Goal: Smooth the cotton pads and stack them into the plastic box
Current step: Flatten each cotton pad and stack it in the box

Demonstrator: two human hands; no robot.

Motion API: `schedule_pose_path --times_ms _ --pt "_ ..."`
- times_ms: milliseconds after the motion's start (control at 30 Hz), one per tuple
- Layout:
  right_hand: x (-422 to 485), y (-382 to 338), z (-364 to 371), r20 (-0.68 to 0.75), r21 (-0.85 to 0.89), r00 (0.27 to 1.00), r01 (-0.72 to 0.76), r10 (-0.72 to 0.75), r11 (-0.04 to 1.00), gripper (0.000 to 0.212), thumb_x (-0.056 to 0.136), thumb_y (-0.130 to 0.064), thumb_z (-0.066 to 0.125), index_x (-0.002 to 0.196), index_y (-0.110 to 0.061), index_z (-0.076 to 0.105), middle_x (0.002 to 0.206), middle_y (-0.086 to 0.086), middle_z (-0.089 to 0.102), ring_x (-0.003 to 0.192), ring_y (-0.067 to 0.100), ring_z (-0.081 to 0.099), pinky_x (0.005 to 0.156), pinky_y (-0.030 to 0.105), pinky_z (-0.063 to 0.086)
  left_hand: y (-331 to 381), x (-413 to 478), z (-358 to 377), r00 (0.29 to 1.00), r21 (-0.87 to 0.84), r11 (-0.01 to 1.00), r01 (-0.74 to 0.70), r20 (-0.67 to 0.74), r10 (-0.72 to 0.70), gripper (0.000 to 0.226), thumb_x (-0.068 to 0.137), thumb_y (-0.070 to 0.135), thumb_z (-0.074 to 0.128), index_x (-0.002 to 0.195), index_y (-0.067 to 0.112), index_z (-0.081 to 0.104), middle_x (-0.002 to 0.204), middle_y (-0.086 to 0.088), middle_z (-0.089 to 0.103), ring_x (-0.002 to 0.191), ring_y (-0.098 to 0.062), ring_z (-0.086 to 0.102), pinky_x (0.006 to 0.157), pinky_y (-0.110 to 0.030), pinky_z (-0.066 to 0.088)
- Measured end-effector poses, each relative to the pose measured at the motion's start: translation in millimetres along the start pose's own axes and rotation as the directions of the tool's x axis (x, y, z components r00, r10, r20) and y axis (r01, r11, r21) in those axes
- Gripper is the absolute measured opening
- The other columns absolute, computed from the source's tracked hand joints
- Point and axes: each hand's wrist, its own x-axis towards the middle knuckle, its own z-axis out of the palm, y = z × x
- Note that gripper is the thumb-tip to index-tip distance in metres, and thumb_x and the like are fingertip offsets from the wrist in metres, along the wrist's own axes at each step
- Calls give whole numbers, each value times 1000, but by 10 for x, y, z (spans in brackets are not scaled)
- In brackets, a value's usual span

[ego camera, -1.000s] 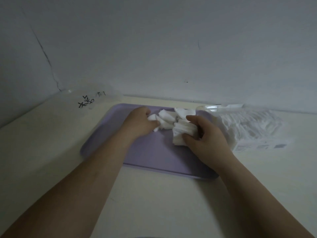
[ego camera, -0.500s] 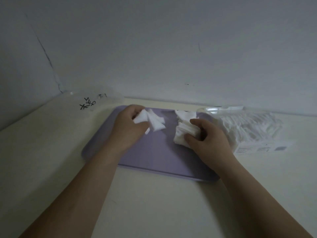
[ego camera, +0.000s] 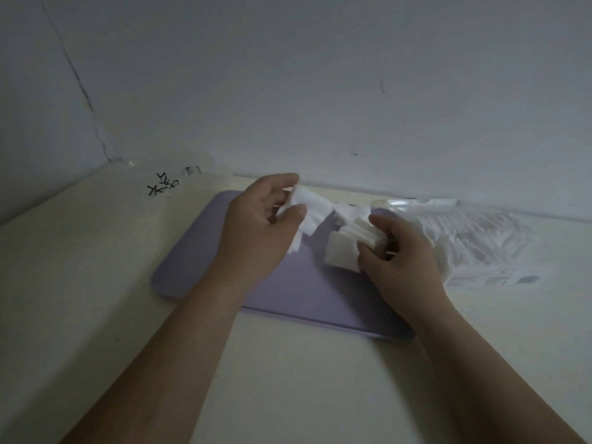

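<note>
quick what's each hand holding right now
Left hand: pinching a loose bunch of cotton pads over the purple tray.
Right hand: gripping a stack of cotton pads on the tray.

Cream table (ego camera: 288, 379) under lilac tray (ego camera: 304, 296), pad packet (ego camera: 480, 245), perhaps a clear bag (ego camera: 166, 187).

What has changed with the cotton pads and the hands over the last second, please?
The left hand pulled a bunch of cotton pads away from the pile, leftward and up off the purple tray, and still grips it. The right hand keeps its hold on the remaining stack. The tray and the pack of pads to the right stayed put.
</note>
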Motion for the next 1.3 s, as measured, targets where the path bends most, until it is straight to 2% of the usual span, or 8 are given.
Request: schedule_pose_path --times_ms 100,167,267,400,600,900,1067,1300 --pt "7 6 -16 -36 6 999 -1 2 1000 54 87 -21 77 139 -27 64 116 -15 69 100 8 67 86 16 49 93 -58 35 978 -260 956 132 190 -84 34 93 -4 69 120 17 67 104 -6 80 90 -17 74 74 -33 61" --pt "20 23 -33 -11 49 999 -34 34 998 48 87 -18 78 133 -23 67 102 -22 68 84 -8 66 69 2 45 63 -87 79 960 -265 948 179 260 -109 20 94 -6 68 107 9 70 101 -11 78 90 -21 74 76 -32 60" --pt "32 44 -48 -3 95 999 -37 37 995 44 87 -16 79 129 -22 69 99 -23 67 75 -19 61 65 -2 43 -9 -95 87 919 -127 946 297 307 -247 16 84 -1 72 84 15 70 82 -6 71 77 -19 67 67 -31 55" --pt "43 63 -40 -6 138 999 -35 37 990 42 87 -16 78 128 -22 70 106 -14 73 79 -13 65 65 0 44 -120 -97 63 878 -11 924 382 317 -359 13 67 15 72 79 19 74 81 -5 71 77 -21 65 68 -36 53" --pt "35 77 -18 1 173 999 -39 40 984 42 87 -19 80 128 -23 70 106 -23 71 84 -8 68 68 2 47 -126 -144 92 889 8 947 320 343 -303 14 88 -1 76 101 3 76 90 -12 75 80 -19 67 72 -37 55" --pt "42 97 -7 50 150 998 -43 35 988 48 84 -16 81 130 -25 68 111 -15 72 92 0 70 71 6 52 -90 -144 72 911 7 971 238 344 -226 22 84 3 82 92 23 82 96 -11 80 84 -18 70 75 -35 57" --pt "32 83 -12 65 144 997 -47 38 988 48 83 -16 82 128 -27 69 108 -20 73 91 1 72 81 22 60 -91 -145 79 921 71 979 189 333 -202 25 86 2 79 92 26 81 95 -12 78 81 -15 68 72 -34 59" --pt "7 47 35 140 220 990 -47 16 974 41 87 -23 81 126 -26 70 106 -10 78 92 12 75 85 37 63 -116 -158 131 935 129 982 141 307 -175 23 89 8 76 97 30 80 91 8 79 78 -4 68 72 -26 57"
